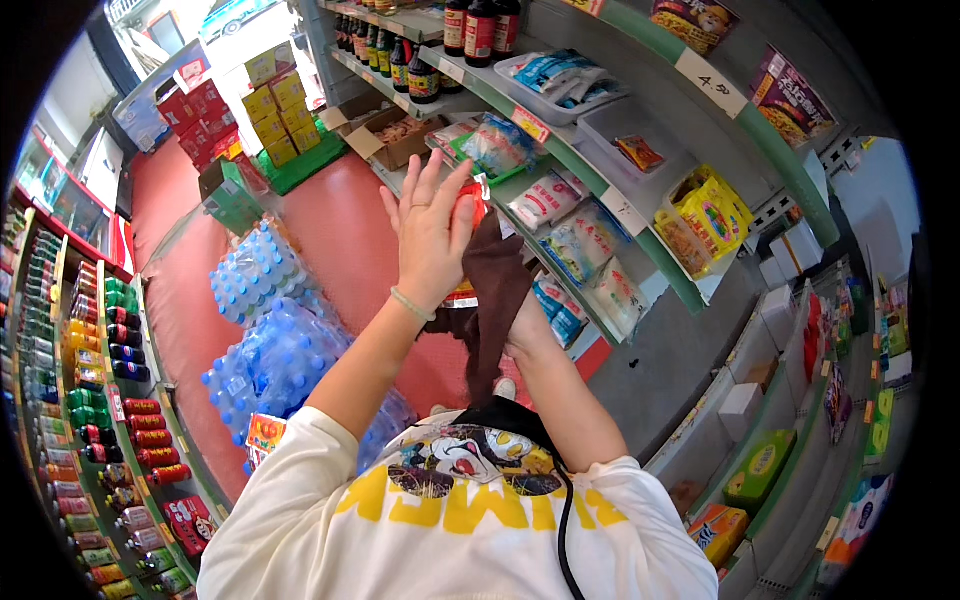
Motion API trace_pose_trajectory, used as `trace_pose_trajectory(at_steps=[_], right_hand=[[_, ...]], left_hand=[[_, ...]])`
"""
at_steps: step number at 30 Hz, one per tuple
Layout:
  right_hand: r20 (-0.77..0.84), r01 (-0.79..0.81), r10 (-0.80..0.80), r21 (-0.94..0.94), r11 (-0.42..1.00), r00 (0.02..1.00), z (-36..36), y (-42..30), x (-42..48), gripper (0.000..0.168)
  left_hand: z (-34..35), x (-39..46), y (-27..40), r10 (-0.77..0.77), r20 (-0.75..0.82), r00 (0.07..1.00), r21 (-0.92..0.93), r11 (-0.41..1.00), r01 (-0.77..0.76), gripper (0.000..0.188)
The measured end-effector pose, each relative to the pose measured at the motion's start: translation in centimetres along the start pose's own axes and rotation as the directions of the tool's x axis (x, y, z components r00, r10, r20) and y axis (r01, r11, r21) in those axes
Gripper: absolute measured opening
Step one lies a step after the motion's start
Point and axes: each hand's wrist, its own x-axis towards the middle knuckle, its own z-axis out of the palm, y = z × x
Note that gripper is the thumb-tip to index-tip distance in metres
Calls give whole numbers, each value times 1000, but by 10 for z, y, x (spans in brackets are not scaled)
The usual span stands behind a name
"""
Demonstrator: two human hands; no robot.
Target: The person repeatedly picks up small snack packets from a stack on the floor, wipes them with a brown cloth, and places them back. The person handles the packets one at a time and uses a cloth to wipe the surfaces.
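Observation:
My left hand (431,232), with a ring and a pale bracelet, is raised with its fingers extended and spread. Its palm faces a red foil-edged packet (463,294), and the thumb overlaps the packet's upper part. Whether the palm touches it cannot be told. A dark brown cloth (499,277) hangs over the packet's right side and down towards my waist. My right hand (529,326) is at the cloth, its fingers hidden behind it; it appears to grip the cloth and may also support the packet.
A shelf (570,161) with bagged goods, plastic trays and dark bottles stands ahead on the right. Shrink-wrapped water bottles (289,352) occupy the red floor on the left. Drink shelves (150,322) line the far left. Low shelving (772,390) with boxes is at right.

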Motion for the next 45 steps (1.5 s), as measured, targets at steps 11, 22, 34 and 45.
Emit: trace_pose_trajectory(at_steps=[11, 22, 34, 45], right_hand=[[-208, 94, -349, -727, 680, 914, -86, -28, 31, 13], [182, 211, -369, -977, 38, 911, -135, -142, -42, 20], [-36, 94, -363, -937, 336, 931, -150, -180, -25, 23], [283, 96, -21, -255, 962, 959, -166, -91, 37, 35]], left_hand=[[54, -15, 30, -198, 497, 845, -781, 322, 535, 25], [202, 180, 52, 17, 478, 878, -560, 776, 290, 31], [295, 195, 75, 488, 331, 808, -112, 870, -480, 35], [20, -29, -69, -480, 352, 804, -510, 622, 595, 26]])
